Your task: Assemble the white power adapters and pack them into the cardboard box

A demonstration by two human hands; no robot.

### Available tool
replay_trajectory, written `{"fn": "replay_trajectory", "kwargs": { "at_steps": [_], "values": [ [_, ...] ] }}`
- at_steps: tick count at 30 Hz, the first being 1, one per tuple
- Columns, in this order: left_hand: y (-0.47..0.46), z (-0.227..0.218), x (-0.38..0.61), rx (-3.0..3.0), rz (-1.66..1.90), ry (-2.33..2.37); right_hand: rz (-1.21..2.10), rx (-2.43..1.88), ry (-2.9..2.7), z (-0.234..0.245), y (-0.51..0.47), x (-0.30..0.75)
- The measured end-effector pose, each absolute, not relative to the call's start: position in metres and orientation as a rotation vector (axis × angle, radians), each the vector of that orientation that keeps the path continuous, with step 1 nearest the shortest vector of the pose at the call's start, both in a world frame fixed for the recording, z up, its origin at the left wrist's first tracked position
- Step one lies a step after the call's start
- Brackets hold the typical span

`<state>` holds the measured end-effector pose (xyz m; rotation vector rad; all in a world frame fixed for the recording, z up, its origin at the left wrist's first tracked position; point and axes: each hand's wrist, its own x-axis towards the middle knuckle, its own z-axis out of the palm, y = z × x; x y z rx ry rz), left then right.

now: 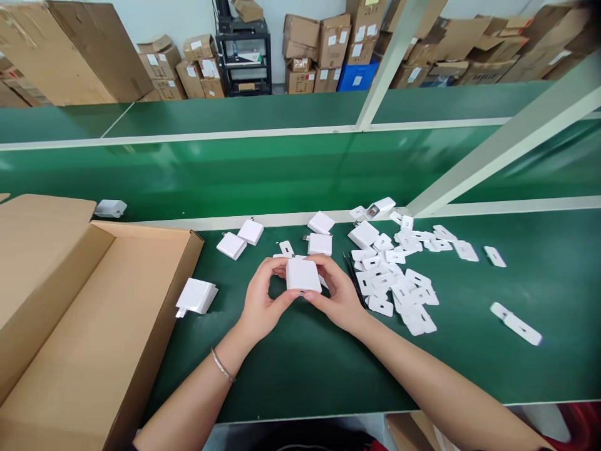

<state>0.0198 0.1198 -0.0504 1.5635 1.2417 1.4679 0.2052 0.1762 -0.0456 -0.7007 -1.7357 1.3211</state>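
Both hands hold one white square charger block [303, 275] just above the green bench [539, 351]. My left hand [263, 300] grips its left side with thumb and curled fingers. My right hand [339, 295] pinches its right side. Several more white charger blocks [320, 244] lie right behind the hands. A heap of several small white flat pieces [399, 282] is spread to the right of my right hand. A pair of black tweezers [353, 279] lies between that hand and the heap.
An open cardboard box [89, 326] fills the left; a white charger [196, 296] lies against its wall. White frame bars [498, 150] cross above a green conveyor. Stacked cartons [328, 50] and a black rack [244, 59] stand at the back.
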Motion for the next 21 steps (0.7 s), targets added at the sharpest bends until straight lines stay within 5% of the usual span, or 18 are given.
{"fn": "replay_trajectory", "kwargs": {
  "at_steps": [21],
  "values": [
    [0.116,-0.056,0.025,1.45,1.47,1.216,1.412,-0.68,-1.769,-0.045,0.178,0.206]
  ]
}}
